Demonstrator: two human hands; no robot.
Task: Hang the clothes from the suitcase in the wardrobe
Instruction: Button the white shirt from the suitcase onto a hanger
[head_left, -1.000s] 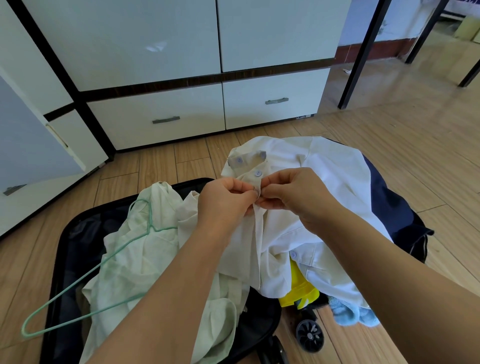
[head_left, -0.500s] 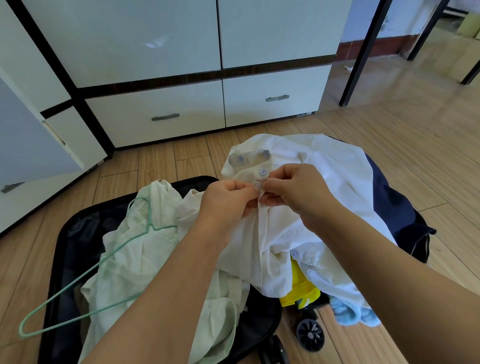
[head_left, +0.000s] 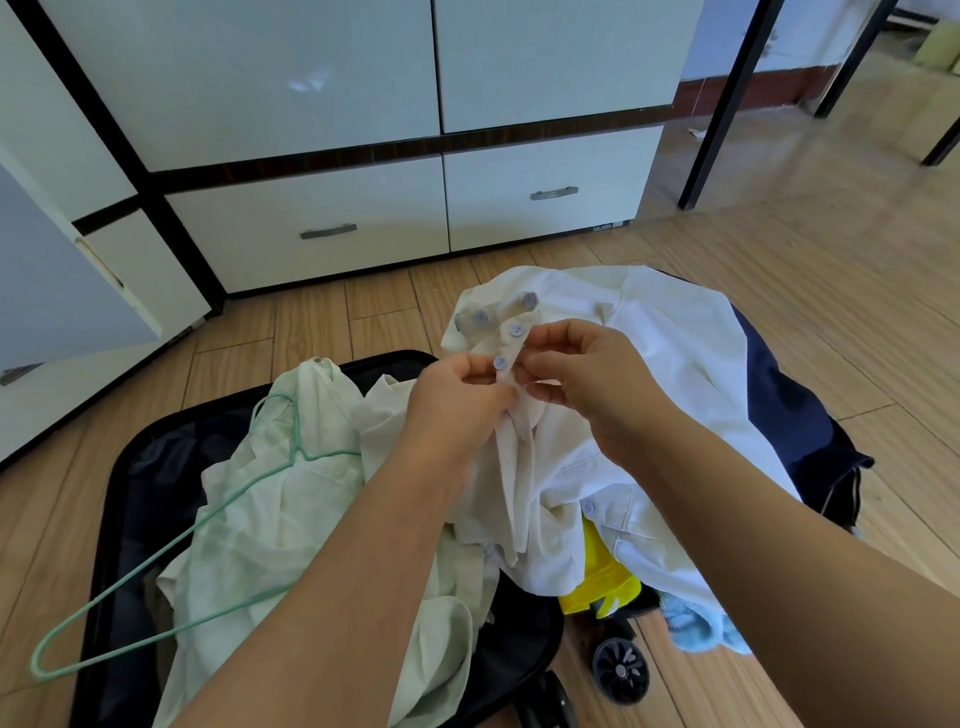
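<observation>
My left hand (head_left: 457, 400) and right hand (head_left: 587, 374) pinch the shirt placket (head_left: 511, 353) (long axis running away from me), hanger (head_left: 171, 551) lying left.

The cream woven cloth shirt (head_left: 524, 457) looks matt and creased, its round lilac buttons (head_left: 516, 329) smooth plastic. The thin mint-green coated hanger (head_left: 156, 551) has a slight sheen. The white wardrobe drawer fronts (head_left: 311, 208) are glossy, with brushed metal handles (head_left: 328, 232). The wood-plank floor (head_left: 831, 291) shines softly.
</observation>
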